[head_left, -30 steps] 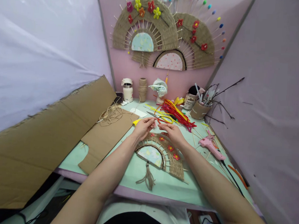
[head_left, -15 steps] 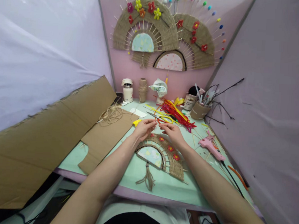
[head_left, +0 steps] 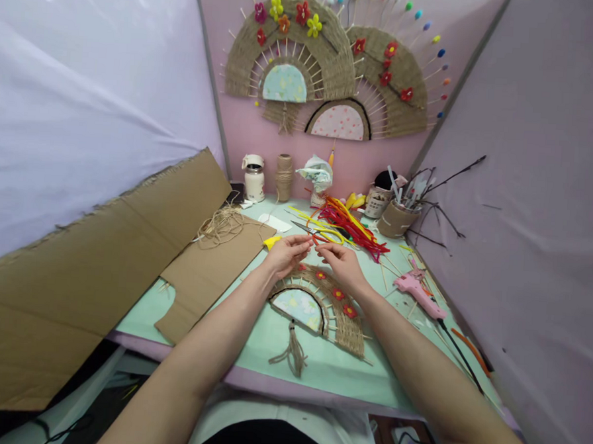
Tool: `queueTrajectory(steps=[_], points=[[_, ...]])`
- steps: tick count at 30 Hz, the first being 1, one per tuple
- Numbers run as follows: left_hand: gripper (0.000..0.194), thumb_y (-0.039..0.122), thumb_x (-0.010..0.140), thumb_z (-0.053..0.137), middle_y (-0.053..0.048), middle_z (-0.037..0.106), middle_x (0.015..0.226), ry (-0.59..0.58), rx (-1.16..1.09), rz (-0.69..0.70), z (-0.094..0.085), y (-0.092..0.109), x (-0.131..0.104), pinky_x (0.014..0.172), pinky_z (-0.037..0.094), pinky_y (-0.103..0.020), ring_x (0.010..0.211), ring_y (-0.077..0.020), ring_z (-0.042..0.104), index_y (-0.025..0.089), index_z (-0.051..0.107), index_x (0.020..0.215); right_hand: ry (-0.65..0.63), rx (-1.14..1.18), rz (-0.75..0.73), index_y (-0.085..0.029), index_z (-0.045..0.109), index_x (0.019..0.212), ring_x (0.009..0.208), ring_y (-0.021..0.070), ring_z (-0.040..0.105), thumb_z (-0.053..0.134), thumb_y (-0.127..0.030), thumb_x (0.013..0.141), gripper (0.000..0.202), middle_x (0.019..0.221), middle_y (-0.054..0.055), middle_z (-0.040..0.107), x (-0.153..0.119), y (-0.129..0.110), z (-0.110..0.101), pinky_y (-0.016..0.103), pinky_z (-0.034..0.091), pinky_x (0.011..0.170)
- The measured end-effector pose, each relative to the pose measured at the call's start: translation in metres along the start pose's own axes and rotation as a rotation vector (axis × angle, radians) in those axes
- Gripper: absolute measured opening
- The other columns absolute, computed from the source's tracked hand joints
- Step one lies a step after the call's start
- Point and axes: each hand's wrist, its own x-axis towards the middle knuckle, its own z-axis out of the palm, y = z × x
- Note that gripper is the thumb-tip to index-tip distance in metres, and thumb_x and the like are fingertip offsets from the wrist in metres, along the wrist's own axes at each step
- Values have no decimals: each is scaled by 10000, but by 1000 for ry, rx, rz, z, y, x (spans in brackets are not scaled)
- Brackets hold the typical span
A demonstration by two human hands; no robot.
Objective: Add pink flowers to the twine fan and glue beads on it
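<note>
My left hand (head_left: 289,252) and my right hand (head_left: 343,261) meet fingertip to fingertip above the far edge of a woven twine fan (head_left: 353,334). Both are closed in a pinch, with a small orange-red pipe cleaner (head_left: 315,239) showing between them; its ends are hidden by my fingers. Red flowers with yellow centres (head_left: 338,294) dot the fan's right side. Its pale blue patterned half-round (head_left: 299,307) faces up, and a twine tassel (head_left: 294,354) hangs toward me. Just beyond my fingers lie scissors with yellow handles (head_left: 333,235).
Red, orange and yellow pipe cleaners (head_left: 356,225) are heaped behind my hands. A pink glue gun (head_left: 419,291) lies at right, its cord trailing forward. Cardboard (head_left: 219,264) and tangled twine (head_left: 221,226) lie at left. Branches stand in a brown pot (head_left: 399,219); a twine spool (head_left: 283,178) stands behind.
My hands stay nearly in place, still pinched together. A little more orange-red shows between the fingertips. The view shifts very slightly.
</note>
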Motion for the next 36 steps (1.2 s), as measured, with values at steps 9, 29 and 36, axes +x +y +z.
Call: queueTrajectory(steps=[9, 29, 36], points=[[307, 357, 719, 754, 15, 548, 570, -42, -95, -66, 0, 1, -1, 514, 400, -133, 505, -25, 481, 91, 607, 677, 12, -33, -31, -201, 717, 807, 774, 191, 636, 605, -361, 764, 201, 839, 47, 714, -1, 1, 1, 323, 509, 680], [462, 373, 732, 732, 44, 547, 566, -63, 183, 60, 13, -9, -10, 462, 300, -161, 479, -41, 455, 136, 601, 1105, -66, -86, -182, -203, 730, 843, 831, 195, 633, 636, -396, 788, 222, 860, 53, 713, -7, -11, 2, 325, 477, 773], [369, 447, 697, 746, 11, 552, 611, -68, 58, -25, 15, -8, -13, 447, 298, -142, 505, -30, 445, 107, 625, 776, 46, -82, -231, -217, 710, 814, 836, 196, 608, 629, -405, 800, 206, 870, 53, 675, -7, -12, 1, 321, 483, 739]])
